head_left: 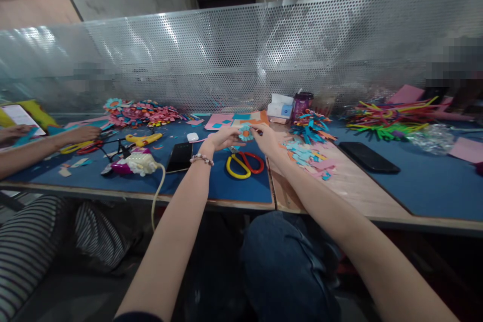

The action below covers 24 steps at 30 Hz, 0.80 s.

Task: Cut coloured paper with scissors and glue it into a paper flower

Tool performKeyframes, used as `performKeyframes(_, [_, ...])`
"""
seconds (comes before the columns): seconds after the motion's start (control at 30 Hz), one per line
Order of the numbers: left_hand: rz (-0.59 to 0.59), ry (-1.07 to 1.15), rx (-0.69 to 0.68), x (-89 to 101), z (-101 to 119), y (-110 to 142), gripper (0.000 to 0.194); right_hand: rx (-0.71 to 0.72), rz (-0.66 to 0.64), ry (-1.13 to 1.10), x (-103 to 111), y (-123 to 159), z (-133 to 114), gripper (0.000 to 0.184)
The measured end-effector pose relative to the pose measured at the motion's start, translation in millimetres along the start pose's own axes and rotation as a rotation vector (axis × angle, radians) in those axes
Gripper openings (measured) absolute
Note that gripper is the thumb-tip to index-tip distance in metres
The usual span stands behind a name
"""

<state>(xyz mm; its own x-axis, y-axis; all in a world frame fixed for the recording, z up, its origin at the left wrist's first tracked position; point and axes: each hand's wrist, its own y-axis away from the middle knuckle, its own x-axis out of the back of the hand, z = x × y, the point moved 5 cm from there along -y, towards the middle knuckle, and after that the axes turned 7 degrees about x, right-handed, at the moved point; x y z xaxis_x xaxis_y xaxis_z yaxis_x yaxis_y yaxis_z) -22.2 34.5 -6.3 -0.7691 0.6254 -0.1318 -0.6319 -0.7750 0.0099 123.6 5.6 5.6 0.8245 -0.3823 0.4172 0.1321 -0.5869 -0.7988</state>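
A perforated metal screen point(226, 60) spans the upper part of my view, behind the table point(433, 191). On the table I see a bundle of coloured strips point(388, 115) at right and a pile of paper flowers point(147, 113) left of centre. A heap of paper scraps point(305, 153) lies beyond the right wrist, with a black phone point(368, 157) farther right.

At centre I have the left hand point(222, 138) and the right hand point(267, 139) facing each other, close together. The left fingers are curled nearly closed on the left edge of a paper flower; the right thumb and forefinger draw in at its other edge, though I can't tell whether they grip or only touch it. The scissors point(241, 177), yellow and red handled, lie just below, their blades partly screened from me. Smallest is that paper flower point(246, 133), pale blue around an orange centre, between both hands.
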Motion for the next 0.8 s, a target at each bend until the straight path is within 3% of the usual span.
performKeyframes(0.23, [-0.006,-0.074,-0.004,-3.7,2,2,0.024,0.019,0.003,0.043,3,0,-6,0.029])
performKeyframes(0.33, [0.013,-0.131,-0.009,-1.6,1,2,0.025,-0.023,0.079,0.061,8,-1,3,0.03])
performKeyframes(0.4, [0.092,-0.151,-0.052,5.2,1,0,0.025,-0.08,0.156,0.098,13,-1,15,0.033])
performKeyframes(0.47, [0.231,-0.157,-0.132,16.3,2,-3,0.024,-0.155,0.153,0.178,16,1,30,0.034])
performKeyframes(0.57, [0.453,-0.152,-0.225,38.6,5,-4,0.024,-0.215,0.044,0.446,18,4,38,0.036])
performKeyframes(0.67, [0.712,-0.236,-0.217,76.2,16,11,0.018,-0.108,-0.042,0.616,16,5,16,0.043])
performKeyframes(0.77, [0.963,-0.416,-0.175,127.7,37,52,0.005,-0.042,-0.377,0.48,-3,12,-18,0.055])
performKeyframes(0.8, [0.995,-0.435,-0.169,144.8,44,69,0.011,-0.017,-0.51,0.457,-10,17,-30,0.059])
